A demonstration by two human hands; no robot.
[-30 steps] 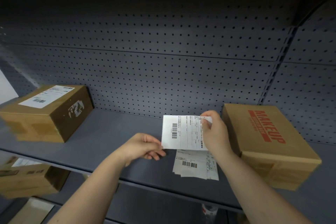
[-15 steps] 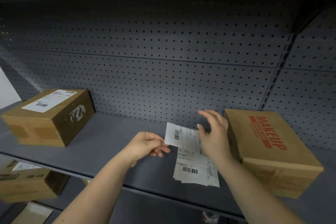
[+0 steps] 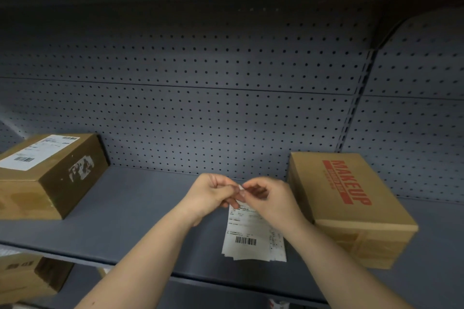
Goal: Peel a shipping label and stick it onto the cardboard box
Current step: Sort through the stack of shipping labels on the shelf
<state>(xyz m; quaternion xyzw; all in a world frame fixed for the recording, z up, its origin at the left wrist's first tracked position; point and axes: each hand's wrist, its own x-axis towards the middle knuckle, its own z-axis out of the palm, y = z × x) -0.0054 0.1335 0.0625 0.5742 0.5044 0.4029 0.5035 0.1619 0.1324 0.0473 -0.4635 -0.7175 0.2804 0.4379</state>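
Peel step: left hand [image 3: 213, 194] and right hand [image 3: 270, 199] pinch label corner [image 3: 241, 187], probably splitting backing. Next: strip liner, stick on MAKEUP box [image 3: 351, 198].

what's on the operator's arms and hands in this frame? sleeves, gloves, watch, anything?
Nothing visible is worn. The left hand and right hand are bare: no gloves, and no rings or markings that can be made out. Both forearms are bare from wrist to the bottom edge of the frame, with no sleeves, watch or bands in view. Any clothing higher up is out of shot.
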